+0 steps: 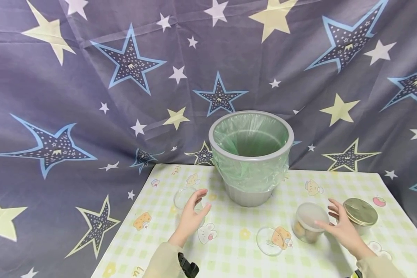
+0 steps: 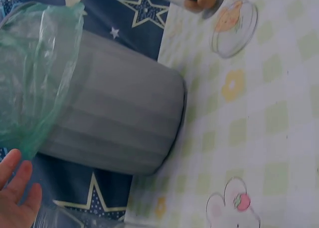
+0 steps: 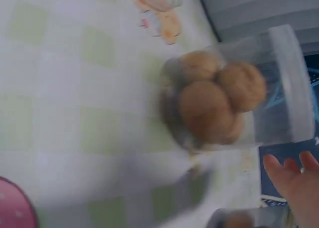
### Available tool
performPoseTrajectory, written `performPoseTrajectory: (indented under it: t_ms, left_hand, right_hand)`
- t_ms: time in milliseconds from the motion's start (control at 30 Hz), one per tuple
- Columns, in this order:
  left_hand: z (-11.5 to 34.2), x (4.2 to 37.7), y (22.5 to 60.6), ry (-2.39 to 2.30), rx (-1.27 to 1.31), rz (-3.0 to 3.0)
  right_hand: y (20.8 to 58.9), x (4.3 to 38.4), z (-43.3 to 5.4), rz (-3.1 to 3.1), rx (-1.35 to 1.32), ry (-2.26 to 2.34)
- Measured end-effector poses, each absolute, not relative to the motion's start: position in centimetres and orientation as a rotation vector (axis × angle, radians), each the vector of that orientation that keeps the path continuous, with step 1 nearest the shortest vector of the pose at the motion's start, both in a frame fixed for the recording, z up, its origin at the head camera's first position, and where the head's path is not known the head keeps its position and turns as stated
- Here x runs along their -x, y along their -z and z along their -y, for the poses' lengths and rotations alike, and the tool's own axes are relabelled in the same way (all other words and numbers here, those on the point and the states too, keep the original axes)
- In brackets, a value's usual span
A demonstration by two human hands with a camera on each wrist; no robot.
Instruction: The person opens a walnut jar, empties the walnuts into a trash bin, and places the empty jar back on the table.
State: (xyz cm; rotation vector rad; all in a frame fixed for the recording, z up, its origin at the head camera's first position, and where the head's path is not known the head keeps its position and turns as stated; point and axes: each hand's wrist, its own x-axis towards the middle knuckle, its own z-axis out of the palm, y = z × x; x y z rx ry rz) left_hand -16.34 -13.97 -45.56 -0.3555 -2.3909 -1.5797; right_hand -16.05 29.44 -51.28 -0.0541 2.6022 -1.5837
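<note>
My left hand (image 1: 191,216) is beside an uncovered clear jar (image 1: 181,197), its fingers spread and slightly bent; part of the jar is hidden behind the hand. My right hand (image 1: 344,227) hovers between two jars, fingers loosely spread and holding nothing. One is a clear jar with a whitish frosted top (image 1: 311,216), with several brown round things like walnuts (image 3: 214,96) inside. In the head view my thumb overlaps its edge; the right wrist view shows fingers (image 3: 286,173) apart from it. Just beyond the hand stands a jar with a gold lid (image 1: 360,211).
A grey bin (image 1: 248,197) lined with a green plastic bag (image 1: 250,173) stands at the back middle of the table. A clear round lid (image 1: 264,249) lies flat in front of it. Behind the checked tablecloth (image 1: 236,231) hangs a star-printed curtain (image 1: 180,146).
</note>
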Motion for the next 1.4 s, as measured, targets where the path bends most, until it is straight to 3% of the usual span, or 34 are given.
performPoseTrajectory:
  t_ms: [167, 467, 700, 1400]
  left_hand:
    - [13.2, 17.0, 48.1, 1.56, 0.417, 2.404]
    - [11.2, 15.2, 46.9, 1.61, 0.441, 2.484]
    - [10.8, 16.4, 50.1, 1.549, 0.483, 2.508]
    - [8.8, 16.3, 51.0, 1.357, 0.611, 2.638]
  right_hand:
    - [53.4, 15.7, -29.9, -2.513, 0.016, 1.608]
    - [56.4, 15.7, -29.7, -2.459, 0.016, 1.694]
    - [57.3, 15.6, -28.8, -2.393, 0.054, 1.816]
    - [58.2, 15.6, -26.0, -2.533, -0.111, 1.775]
